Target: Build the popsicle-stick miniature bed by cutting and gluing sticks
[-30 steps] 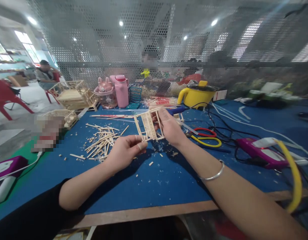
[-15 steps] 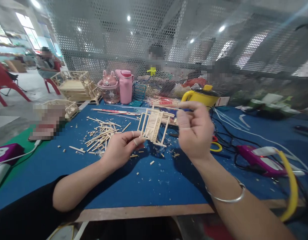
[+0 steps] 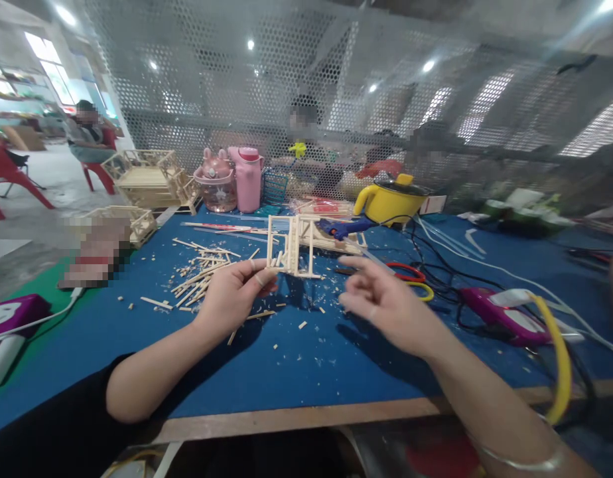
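Observation:
My left hand (image 3: 234,290) pinches the lower left corner of a small wooden stick frame (image 3: 292,247), a miniature piece of furniture held up above the blue table. To its right, my right hand (image 3: 381,297) hovers apart from the frame, index finger and thumb spread, with nothing visible in it. Behind the frame lies a blue glue gun (image 3: 339,230), beside another pale stick-built piece (image 3: 353,245). Scissors with red and yellow handles (image 3: 418,291) lie just beyond my right hand. Loose wooden sticks (image 3: 202,269) are heaped left of the frame.
Finished stick models (image 3: 150,178) stand at the back left. A pink jug (image 3: 247,180), a pink basket (image 3: 215,189) and a yellow pot (image 3: 393,201) line the perforated screen. Cables run across the right side to a purple power strip (image 3: 505,318). A phone (image 3: 98,252) leans at left.
My right hand has come down from beside the frame's upper right, and its fingers have spread. In my left hand the frame has turned. The glue gun now shows more fully.

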The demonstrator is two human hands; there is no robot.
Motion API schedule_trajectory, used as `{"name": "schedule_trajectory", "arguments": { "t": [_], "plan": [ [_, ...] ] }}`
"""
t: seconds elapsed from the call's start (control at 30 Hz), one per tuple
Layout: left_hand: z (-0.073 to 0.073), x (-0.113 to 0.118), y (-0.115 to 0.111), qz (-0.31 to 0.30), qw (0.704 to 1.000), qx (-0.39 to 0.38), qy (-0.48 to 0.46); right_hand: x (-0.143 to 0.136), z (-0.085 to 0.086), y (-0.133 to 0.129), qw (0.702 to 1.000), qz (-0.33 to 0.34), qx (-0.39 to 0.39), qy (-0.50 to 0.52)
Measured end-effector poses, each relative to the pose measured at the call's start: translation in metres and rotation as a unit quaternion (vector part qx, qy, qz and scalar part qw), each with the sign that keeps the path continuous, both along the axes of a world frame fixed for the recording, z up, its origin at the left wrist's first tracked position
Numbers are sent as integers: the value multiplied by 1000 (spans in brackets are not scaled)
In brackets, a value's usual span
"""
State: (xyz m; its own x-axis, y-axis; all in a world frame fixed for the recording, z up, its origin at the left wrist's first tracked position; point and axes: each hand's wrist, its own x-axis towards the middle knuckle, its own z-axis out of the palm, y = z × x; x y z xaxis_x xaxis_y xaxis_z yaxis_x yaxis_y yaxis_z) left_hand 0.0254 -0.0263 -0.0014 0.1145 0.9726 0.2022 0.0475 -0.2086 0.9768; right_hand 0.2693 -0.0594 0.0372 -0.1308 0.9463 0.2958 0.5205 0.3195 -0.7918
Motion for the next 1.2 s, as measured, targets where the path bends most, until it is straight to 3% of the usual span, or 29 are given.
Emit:
{"name": "schedule_trajectory", "arguments": {
  "t": [0.1,0.23,0.47,0.63,0.73,0.97,1.2],
  "plan": [
    [2,1,-2,3,1000,1,11,-26,-13,16,993,95,-72,3],
    [3,2,-4,3,1000,-1,14,-40,-14,33,993,105,-31,39],
    [2,3,-6,-5,1000,17,26,-29,-4,29,988,6,108,-111],
    [1,2,-4,9,1000,3,3,-18,1,44,969,-107,87,-205],
    [2,2,-3,13,1000,-15,-17,-19,4,54,943,-133,79,-295],
    [2,2,-4,12,1000,-15,-15,-46,11,74,982,-87,115,-119],
    [1,3,-5,12,1000,1,6,-52,13,79,972,-82,168,-142]
  ]
}}
